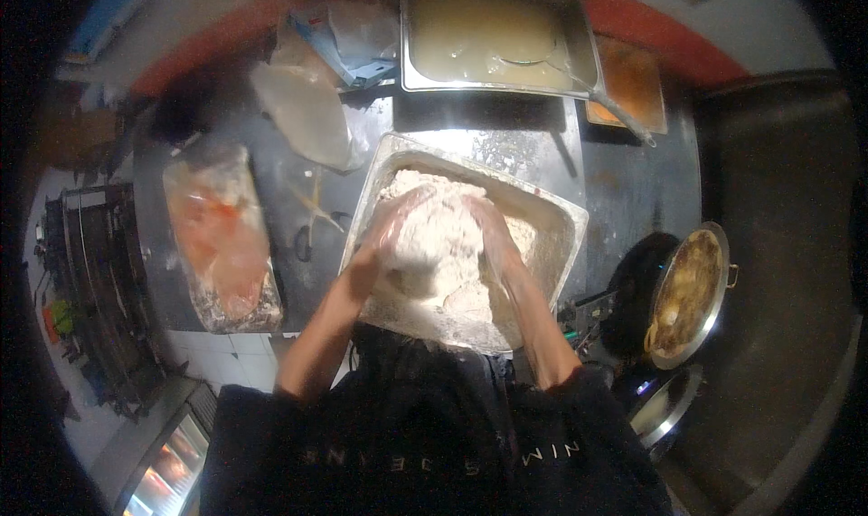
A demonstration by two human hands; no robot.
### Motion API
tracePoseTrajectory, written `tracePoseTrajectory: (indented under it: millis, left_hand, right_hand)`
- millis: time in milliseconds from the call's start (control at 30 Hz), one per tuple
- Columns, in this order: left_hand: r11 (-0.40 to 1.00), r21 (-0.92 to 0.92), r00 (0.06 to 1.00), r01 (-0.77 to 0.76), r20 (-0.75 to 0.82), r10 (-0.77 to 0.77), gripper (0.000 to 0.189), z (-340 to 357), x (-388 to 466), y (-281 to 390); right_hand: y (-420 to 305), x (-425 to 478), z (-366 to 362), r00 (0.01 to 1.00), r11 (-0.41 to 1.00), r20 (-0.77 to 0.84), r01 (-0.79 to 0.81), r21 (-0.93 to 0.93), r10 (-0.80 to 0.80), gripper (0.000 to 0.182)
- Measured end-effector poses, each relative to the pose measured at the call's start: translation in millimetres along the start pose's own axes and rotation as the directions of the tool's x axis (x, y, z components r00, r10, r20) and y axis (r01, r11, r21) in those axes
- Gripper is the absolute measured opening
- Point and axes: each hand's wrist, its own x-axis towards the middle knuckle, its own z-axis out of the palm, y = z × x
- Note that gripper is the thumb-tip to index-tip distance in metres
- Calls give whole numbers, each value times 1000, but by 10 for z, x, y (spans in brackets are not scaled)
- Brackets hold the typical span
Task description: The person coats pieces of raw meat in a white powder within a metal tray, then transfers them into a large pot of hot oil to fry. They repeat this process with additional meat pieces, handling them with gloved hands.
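My left hand (401, 219) and my right hand (485, 222) are cupped around a heap of pale floury mass (439, 226), one on each side. The heap looks lumpy, and motion blur hides what lies inside it. Part of my fingers is buried or dusted in it. Around them stands a deep rectangular metal pan (557, 219), its walls coated with flour. More flour (468, 302) lies in the near part of the pan.
Beyond stands a metal pan of cloudy liquid (485, 38), a wire-ended strainer handle (620, 116) leaning over its rim. Scissors or tongs (315, 204) and a plastic-wrapped reddish package (224, 238) lie left. A pale bag (305, 113) sits behind. Round pans of oil (688, 299) stand right.
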Motion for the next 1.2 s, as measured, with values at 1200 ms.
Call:
tracePoseTrajectory:
  millis: [1200]
  left_hand:
    - [431, 892, 965, 135, -20, -261, 47, 235, -857, 791]
  right_hand:
    - [-167, -1000, -197, 952, 571, 44, 217, -792, -302, 40]
